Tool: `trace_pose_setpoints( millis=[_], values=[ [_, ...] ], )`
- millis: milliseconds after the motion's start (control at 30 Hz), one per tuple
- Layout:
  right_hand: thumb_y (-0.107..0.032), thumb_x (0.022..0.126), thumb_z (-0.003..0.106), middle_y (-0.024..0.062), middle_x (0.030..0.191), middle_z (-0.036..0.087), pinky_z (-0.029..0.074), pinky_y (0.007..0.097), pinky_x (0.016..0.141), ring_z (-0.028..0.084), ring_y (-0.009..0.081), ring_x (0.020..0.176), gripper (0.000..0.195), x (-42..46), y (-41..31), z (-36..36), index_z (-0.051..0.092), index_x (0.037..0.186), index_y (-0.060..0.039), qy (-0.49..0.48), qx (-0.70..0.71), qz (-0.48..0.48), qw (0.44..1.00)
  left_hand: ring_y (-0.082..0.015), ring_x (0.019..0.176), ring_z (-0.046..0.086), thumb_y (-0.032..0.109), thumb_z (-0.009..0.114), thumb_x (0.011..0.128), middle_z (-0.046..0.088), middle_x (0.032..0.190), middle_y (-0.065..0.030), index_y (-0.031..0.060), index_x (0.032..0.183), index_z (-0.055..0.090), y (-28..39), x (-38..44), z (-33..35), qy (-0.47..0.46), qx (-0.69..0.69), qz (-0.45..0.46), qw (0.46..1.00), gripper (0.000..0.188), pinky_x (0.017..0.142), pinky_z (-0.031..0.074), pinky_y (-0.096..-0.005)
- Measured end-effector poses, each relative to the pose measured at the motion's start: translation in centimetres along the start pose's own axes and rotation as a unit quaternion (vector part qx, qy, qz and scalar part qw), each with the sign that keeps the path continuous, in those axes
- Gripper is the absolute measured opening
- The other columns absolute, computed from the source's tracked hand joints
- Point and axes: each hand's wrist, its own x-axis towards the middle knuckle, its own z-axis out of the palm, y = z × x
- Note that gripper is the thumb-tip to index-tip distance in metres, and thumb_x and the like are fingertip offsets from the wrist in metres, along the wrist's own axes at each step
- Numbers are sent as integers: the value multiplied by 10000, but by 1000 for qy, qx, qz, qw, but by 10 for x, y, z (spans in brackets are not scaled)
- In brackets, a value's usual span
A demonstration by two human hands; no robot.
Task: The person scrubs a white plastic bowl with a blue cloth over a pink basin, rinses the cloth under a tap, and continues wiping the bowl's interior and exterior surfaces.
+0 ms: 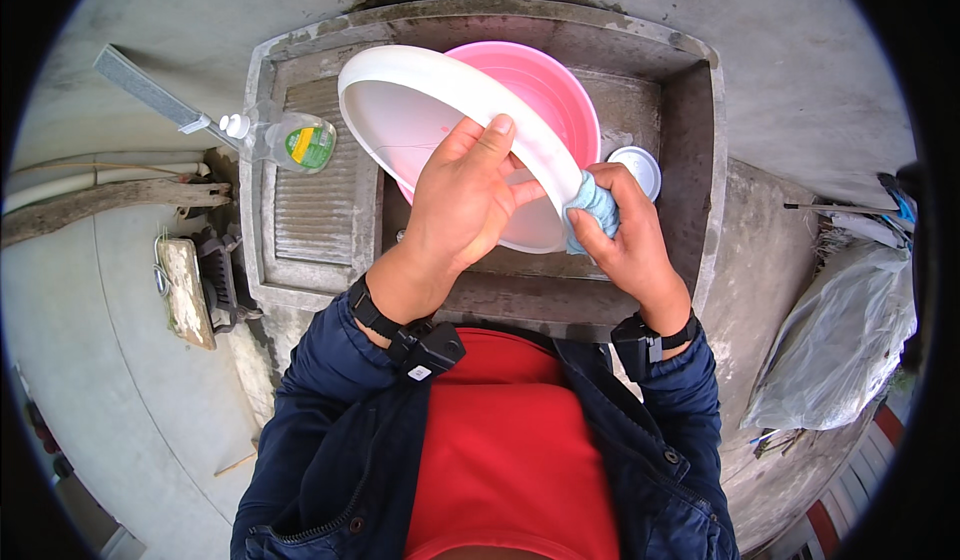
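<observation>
A round white plastic cover with a deep rim (442, 76) is held tilted above a concrete sink (517, 297). My left hand (469, 192) grips its rim, thumb on the outer side and fingers on the inner side. In my right hand (626, 226) is a light blue cloth (592, 207), pressed around the rim at the lower right. Behind the cover a pink plastic basin (574, 102) sits in the sink, partly hidden. A small white round dish or lid (637, 170) lies beside the basin, close behind my right hand.
On the ribbed washboard (315, 222) at the left lies a clear detergent bottle (304, 142). A grey flat-headed tool (146, 87) leans beyond the sink's left edge. Further left are a wooden log (112, 204) and a worn board (186, 290). Clear plastic sheeting (840, 342) lies at the right.
</observation>
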Motion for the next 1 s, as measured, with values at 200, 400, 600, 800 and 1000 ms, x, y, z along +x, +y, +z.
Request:
trace_pose_setpoints(
  millis=[200,400,600,800,1000],
  values=[
    [-84,826,738,180,957,592,501,404,759,610,369,858,303,10,-2,3,560,1058,-8,7,-27,-42,999,-268,1187,603,219,462,1090,602,1240,-117,32,1341,487,-4,-4,5,-6,46,8,999,314,1022,508,-518],
    [-92,808,746,183,930,591,503,418,732,613,379,836,311,27,-11,9,558,1042,-9,14,-33,-57,998,-223,1207,573,253,439,1101,563,1284,-83,44,1361,481,-13,-9,-2,-4,139,10,990,336,1031,500,-472],
    [-104,803,748,191,936,610,512,423,729,631,388,846,321,37,-21,4,556,1040,-5,-10,-51,-41,998,-191,1220,552,289,500,1080,548,1296,-89,21,1377,442,-22,-12,-7,-81,239,48,966,404,1016,512,-418],
    [-125,815,713,218,932,621,521,430,738,639,408,841,300,48,-29,0,563,1032,16,-30,-41,4,999,-164,1174,549,176,712,956,530,1271,-79,3,1378,400,-48,-16,-24,-142,333,23,932,552,953,530,-348],
    [-161,802,702,260,896,648,522,464,721,639,448,805,309,64,-40,1,573,1011,27,-28,-78,25,996,-194,1192,589,4,668,929,563,1263,-102,11,1395,397,-54,-16,-35,-113,414,-55,902,539,916,546,-341]
  ],
)
